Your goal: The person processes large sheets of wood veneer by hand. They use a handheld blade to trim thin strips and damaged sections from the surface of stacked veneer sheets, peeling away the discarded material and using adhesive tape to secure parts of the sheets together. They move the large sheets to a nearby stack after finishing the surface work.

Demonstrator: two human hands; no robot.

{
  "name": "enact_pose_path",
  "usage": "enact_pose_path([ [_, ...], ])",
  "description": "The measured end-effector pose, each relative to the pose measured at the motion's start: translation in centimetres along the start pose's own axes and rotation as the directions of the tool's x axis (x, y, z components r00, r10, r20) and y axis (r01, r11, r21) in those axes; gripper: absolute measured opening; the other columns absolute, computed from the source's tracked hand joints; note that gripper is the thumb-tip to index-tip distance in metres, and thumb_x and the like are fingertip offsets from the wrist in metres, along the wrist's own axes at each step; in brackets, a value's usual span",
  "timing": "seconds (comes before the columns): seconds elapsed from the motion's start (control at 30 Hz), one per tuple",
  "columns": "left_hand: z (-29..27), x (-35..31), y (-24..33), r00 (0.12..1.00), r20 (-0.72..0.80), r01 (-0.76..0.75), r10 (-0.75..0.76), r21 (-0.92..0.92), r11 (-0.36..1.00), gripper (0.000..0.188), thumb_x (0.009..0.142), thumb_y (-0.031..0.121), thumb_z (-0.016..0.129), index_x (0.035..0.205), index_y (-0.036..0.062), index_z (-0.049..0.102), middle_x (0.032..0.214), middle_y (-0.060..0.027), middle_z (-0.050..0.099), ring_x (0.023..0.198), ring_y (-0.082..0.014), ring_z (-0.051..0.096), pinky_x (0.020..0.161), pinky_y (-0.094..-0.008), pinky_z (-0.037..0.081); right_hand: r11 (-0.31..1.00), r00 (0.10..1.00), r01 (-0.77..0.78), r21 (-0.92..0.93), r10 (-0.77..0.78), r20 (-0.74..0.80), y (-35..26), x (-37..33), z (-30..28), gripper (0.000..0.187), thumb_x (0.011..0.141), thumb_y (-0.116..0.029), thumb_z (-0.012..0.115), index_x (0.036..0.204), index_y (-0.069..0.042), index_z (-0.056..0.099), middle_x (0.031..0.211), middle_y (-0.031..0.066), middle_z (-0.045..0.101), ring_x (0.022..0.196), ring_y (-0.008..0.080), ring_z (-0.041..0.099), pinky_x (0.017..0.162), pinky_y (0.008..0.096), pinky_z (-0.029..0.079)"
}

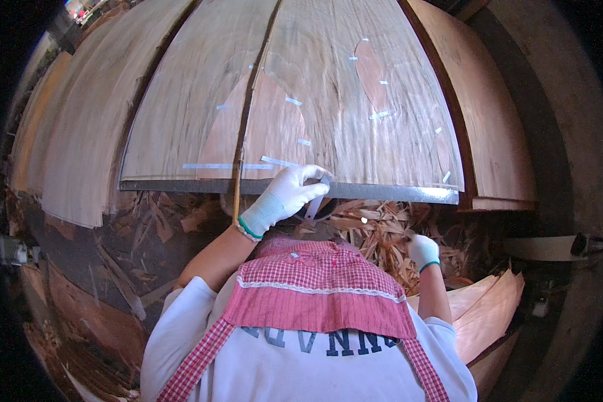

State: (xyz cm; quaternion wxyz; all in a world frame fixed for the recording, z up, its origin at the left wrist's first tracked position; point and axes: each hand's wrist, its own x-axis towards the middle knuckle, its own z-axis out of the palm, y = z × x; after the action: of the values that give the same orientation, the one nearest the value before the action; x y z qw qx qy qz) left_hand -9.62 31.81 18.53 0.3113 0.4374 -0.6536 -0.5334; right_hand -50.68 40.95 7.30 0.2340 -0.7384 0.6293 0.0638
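Note:
My left hand (293, 192), in a white knit glove with a green cuff, is at the front edge of a wide wood veneer sheet (355, 147). Its thumb and fingers are pinched on a narrow strip of white tape (312, 208), which hangs below the edge near a dark round shape. My right hand (423, 251), also gloved, is lower and to the right, apart from the sheet. Its fingers are curled in; anything in them is hidden. Under the left hand, pale tape (228, 166) runs along the bottom of a reddish veneer patch (275, 127).
A thin brown stick (236, 194) runs lengthwise over the sheet. A grey metal strip (395, 193) lines its front edge. More veneer lies left (80, 161) and right (496, 127). Wood scraps (382, 234) are heaped below, with loose veneer pieces (489, 308) at lower right.

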Motion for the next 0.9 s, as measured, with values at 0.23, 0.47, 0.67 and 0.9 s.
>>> enact_pose_path([
  [0.23, 0.9, 1.2, 0.7, 0.994, -0.090, 0.049, -0.064, -0.153, 0.987, 0.024, 0.089, 0.011, 0.065, 0.111, 0.0003, 0.064, 0.100, -0.0018, 0.066, 0.090, -0.0087, 0.061, 0.078, -0.0252, 0.049, 0.437, 0.974, 0.010, 0.899, 0.199, -0.108, -12.9, 1.3, -4.9, 0.024, 0.100, -0.019, 0.050, 0.112, 0.001, 0.057, 0.084, -0.0010, 0.053, 0.077, 0.0087, 0.047, 0.070, 0.0243, 0.044],
  [0.47, 1.7, 3.0, 4.2, 0.929, -0.371, -0.222, 0.007, -0.540, 0.812, 0.015, 0.092, 0.005, 0.061, 0.108, 0.0040, 0.061, 0.096, -0.0033, 0.068, 0.085, -0.0086, 0.065, 0.070, -0.0218, 0.055, 0.125, 0.974, 0.194, 0.973, -0.145, -0.175, -22.5, 1.1, -9.4, 0.025, 0.102, -0.021, 0.044, 0.104, 0.001, 0.053, 0.082, 0.0043, 0.057, 0.073, 0.0117, 0.054, 0.070, 0.0262, 0.046],
  [0.67, 1.9, 3.2, 3.9, 0.911, -0.413, -0.260, 0.006, -0.562, 0.785, 0.015, 0.093, 0.004, 0.060, 0.108, 0.0030, 0.060, 0.095, -0.0034, 0.067, 0.084, -0.0090, 0.066, 0.071, -0.0219, 0.055, 0.133, 0.971, 0.205, 0.970, -0.150, -0.184, -21.9, 1.8, -8.1, 0.027, 0.103, -0.023, 0.043, 0.106, 0.002, 0.054, 0.087, 0.0046, 0.056, 0.080, 0.0112, 0.052, 0.075, 0.0264, 0.045],
  [0.9, 2.1, 2.9, 3.2, 0.918, -0.396, -0.213, -0.011, -0.518, 0.828, 0.016, 0.091, 0.005, 0.064, 0.107, 0.0009, 0.061, 0.095, -0.0022, 0.065, 0.086, -0.0069, 0.062, 0.073, -0.0207, 0.052, 0.223, 0.968, 0.240, 0.945, -0.129, -0.215, -21.9, 2.2, -7.1, 0.025, 0.102, -0.021, 0.045, 0.105, 0.002, 0.054, 0.089, 0.0035, 0.055, 0.083, 0.0101, 0.049, 0.076, 0.0259, 0.044],
])
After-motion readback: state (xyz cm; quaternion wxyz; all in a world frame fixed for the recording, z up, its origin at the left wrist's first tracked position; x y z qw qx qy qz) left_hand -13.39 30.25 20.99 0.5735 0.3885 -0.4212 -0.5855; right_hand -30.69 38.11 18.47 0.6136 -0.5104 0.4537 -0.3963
